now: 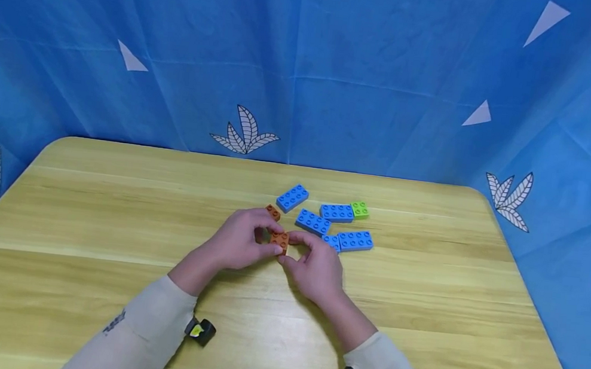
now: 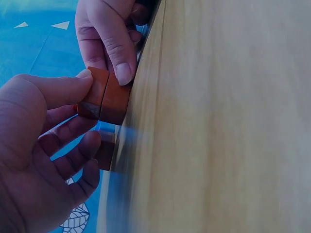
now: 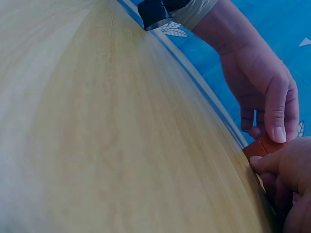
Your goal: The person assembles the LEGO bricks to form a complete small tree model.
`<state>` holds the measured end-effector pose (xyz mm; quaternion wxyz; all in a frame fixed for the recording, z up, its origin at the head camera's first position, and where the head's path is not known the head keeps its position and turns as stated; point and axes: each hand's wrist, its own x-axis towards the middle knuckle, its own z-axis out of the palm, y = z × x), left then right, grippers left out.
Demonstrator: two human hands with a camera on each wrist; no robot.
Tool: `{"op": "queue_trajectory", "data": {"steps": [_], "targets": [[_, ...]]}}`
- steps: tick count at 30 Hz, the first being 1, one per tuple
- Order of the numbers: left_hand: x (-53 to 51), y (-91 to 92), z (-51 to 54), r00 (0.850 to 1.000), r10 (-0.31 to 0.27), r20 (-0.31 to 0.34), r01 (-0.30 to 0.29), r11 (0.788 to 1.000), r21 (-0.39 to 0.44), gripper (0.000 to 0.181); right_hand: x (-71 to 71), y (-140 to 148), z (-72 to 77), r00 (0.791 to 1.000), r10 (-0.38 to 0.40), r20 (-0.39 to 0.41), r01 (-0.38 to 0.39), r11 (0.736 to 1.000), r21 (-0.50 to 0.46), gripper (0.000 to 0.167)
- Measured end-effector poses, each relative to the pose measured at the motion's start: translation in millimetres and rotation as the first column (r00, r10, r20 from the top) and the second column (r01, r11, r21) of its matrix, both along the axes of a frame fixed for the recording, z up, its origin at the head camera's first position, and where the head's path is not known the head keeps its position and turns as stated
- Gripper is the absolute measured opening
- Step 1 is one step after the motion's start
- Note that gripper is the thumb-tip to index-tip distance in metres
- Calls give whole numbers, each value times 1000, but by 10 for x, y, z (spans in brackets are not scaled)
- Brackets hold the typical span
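Brown blocks (image 1: pixel 280 241), two, studded: held between both hands near the middle of the table (image 1: pixel 427 264), face to face with a fine seam. Left hand (image 1: pixel 238 238): thumb and fingers drawn in to a pinch on the upper block (image 2: pixel 95 96), remaining fingers loosely bent. Right hand (image 1: pixel 319 270): thumb and fingers bent to a narrow pinch on the lower block (image 2: pixel 115 103). Handling, as judged: light, stiff, smooth-sided plastic, hardly fragile; best taken by opposite side walls, studs left free. Beyond the left fingers: one loose brown block (image 1: pixel 273 211). To the right and beyond: five blue blocks (image 1: pixel 313 222), loosely grouped; one small green block (image 1: pixel 360 210), at the end of a blue one. Farthest: blue cloth (image 1: pixel 366 126), printed with leaves and pale triangles. Obscured: loose brown block, partly behind the left hand; one blue block, partly behind the right; right hand cut off by the edge in the right wrist view. Not determinable: whether the seam is fully pressed home, or whether the lower block touches the table.
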<state>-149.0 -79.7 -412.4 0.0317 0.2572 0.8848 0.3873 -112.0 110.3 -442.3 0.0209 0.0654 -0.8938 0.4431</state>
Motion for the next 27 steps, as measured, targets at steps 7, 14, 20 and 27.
{"op": "queue_trajectory", "data": {"steps": [7,14,20,27], "targets": [[-4,15,-45,1000,21,1,-21,1000,22,25,8,11,13,1000,-6,3,6,1000,-5,39],[3,-57,-62,999,-1,49,-3,996,94,29,2,6,-5,1000,-7,10,7,1000,3,39],[-64,-143,-27,997,29,74,-42,983,178,32,-1,-1,4,1000,-14,22,14,1000,2,40],[-232,-238,-45,990,138,30,-141,978,150,41,10,-16,11,999,-18,38,19,999,-29,54]]}}
